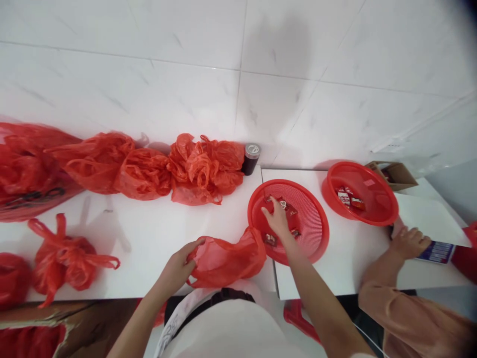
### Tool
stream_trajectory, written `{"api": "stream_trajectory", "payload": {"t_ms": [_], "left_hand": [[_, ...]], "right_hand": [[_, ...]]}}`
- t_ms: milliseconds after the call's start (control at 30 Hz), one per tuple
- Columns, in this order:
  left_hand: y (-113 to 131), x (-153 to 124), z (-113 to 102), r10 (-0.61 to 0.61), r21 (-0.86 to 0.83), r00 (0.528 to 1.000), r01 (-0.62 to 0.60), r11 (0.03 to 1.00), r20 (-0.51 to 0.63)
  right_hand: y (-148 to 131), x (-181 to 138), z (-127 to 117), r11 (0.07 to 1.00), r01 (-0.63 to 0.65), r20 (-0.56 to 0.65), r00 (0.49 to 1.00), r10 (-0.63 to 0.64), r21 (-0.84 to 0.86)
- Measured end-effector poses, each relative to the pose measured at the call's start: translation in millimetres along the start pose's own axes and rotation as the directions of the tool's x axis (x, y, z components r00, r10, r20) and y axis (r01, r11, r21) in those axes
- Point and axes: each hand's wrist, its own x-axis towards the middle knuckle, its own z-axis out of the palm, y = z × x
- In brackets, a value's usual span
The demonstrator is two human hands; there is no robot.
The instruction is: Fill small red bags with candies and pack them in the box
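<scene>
On the white table, an open red plastic bag is gripped at its mouth by the left hand, fingers closed on the film. Small red packets (lying in the near red basket) are touched by the right hand, fingers spread loosely. A co-worker's hand rests flat farther right

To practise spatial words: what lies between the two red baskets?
Head view: only bare white table separates the near basket from the far basket.
</scene>
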Motion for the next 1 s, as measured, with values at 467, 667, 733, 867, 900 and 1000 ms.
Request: {"api": "stream_trajectory", "payload": {"t_ms": [467, 667, 733, 867, 900, 1000], "left_hand": [[-41, -23, 17, -0.148, -0.265, 0.921, 0.051, 0.963, -0.360], [-41, -30, 26, -0.424, -0.586, 0.869, 0.211, 0.783, -0.254], [-35, -30, 28, -0.452, -0.663, 0.865, 0.210, 0.719, -0.216], [-23, -28, 31, -0.422, -0.728, 0.892, 0.180, 0.661, -0.162], [-21, -27, 32, -0.405, -0.733, 0.901, 0.170, 0.659, -0.156], [-17, -23, 34, -0.387, -0.741, 0.905, 0.137, 0.657, -0.176]], "right_hand": [[44, 66, 45, 0.933, -0.219, 0.048, 0.969, 0.242, -0.286], [46, 46, 51, 0.986, -0.133, 0.048, 0.989, 0.138, -0.101], [47, 48, 42, 0.983, -0.182, 0.030, 0.983, 0.182, -0.013], [45, 55, 13, 0.917, -0.317, 0.043, 0.948, 0.317, 0.241], [41, 54, 4, 0.886, -0.342, 0.071, 0.939, 0.337, 0.315], [23, 36, -24, 0.774, -0.374, 0.183, 0.927, 0.328, 0.511]]}}
